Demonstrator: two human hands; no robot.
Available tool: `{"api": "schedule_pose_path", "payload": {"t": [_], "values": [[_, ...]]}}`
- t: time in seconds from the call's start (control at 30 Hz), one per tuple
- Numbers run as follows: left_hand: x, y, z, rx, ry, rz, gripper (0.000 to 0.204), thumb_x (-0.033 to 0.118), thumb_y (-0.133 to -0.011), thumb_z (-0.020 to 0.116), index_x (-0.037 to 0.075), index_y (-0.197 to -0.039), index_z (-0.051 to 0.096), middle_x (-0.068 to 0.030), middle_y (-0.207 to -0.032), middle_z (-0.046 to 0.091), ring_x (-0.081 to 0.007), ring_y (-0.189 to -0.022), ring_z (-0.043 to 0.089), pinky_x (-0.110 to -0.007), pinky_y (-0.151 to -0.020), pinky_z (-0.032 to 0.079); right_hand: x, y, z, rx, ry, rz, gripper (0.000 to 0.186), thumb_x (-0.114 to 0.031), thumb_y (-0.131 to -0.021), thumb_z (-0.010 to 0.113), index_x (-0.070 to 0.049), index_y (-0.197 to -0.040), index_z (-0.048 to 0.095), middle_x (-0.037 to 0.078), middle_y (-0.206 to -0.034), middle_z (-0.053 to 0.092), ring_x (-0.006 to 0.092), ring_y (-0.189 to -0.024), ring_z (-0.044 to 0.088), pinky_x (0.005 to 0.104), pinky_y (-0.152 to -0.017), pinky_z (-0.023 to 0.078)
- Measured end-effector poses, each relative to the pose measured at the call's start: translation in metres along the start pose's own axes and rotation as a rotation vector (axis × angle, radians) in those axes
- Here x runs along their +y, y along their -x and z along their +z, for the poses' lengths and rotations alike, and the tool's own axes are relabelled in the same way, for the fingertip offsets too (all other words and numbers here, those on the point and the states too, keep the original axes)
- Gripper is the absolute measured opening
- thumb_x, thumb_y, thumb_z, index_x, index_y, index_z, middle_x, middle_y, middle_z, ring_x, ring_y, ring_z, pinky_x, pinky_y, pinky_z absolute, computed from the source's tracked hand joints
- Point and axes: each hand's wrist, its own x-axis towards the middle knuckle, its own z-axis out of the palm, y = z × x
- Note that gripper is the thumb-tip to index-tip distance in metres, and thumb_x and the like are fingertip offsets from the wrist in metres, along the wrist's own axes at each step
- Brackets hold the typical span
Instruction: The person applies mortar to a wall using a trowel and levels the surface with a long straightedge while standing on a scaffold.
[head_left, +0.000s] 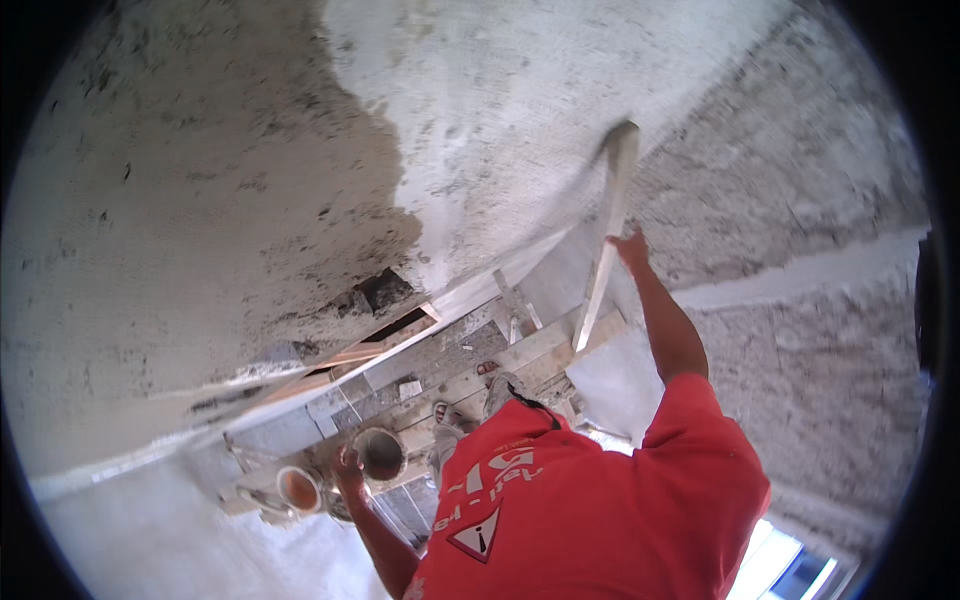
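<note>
My right hand [630, 250] is closed around a long pale straightedge [603, 268], gripping it near its middle. The bar's upper end leans close to the wet, light plaster [470, 90] on the wall, and its lower end points down toward the planks. My left hand [347, 472] hangs low on the left with loosely curled fingers and nothing visible in them. Just beside it, from this angle, is a round bucket [381, 454] with grey contents. A smaller pale bucket [299, 489], orange-brown inside, sits farther left.
My feet in sandals [440, 411] stand on a raised platform of wooden planks [540, 345]. A dark hole [384, 290] breaks the wall above a wooden-framed opening [400, 325]. Rough, unsmoothed wall [790, 170] continues on the right. Tiles and debris lie below the planks.
</note>
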Motion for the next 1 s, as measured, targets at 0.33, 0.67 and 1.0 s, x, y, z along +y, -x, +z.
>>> {"api": "schedule_pose_path", "payload": {"t": [0.33,0.67,1.0], "values": [[-0.058,0.069,0.005,0.198,-0.081,-0.041,0.046,0.020,-0.085,0.065,-0.003,-0.125,0.058,-0.0240,-0.116,0.065,-0.0314,-0.108,0.065,-0.037,-0.092,0.050,-0.036,-0.084,-0.003,0.300,-0.084,-0.027,0.095,-0.047,-0.064,0.085,0.006,-0.130,0.042,0.025,-0.117,0.061,0.0406,-0.102,0.063,0.0496,-0.086,0.054],[-0.031,0.085,0.103,-0.058,0.132,-0.081,0.054,0.035,-0.086,0.068,0.001,-0.127,0.057,-0.0236,-0.107,0.067,-0.0297,-0.099,0.066,-0.041,-0.081,0.053,-0.165,0.096,-0.127,-0.421,-0.569,-0.415,0.072,-0.015,-0.070,0.083,0.005,-0.128,0.046,0.019,-0.114,0.062,0.0283,-0.104,0.062,0.0434,-0.094,0.051],[0.086,0.038,0.200,-0.567,1.164,-0.686,0.112,0.073,-0.078,0.060,0.027,-0.155,-0.008,-0.0305,-0.156,-0.012,-0.0671,-0.132,0.018,-0.070,-0.104,0.025,-0.315,0.192,-0.249,-0.696,-1.263,-0.858,0.072,-0.017,-0.074,0.073,0.001,-0.135,0.040,0.016,-0.121,0.053,0.0380,-0.106,0.062,0.0498,-0.096,0.051]]}}
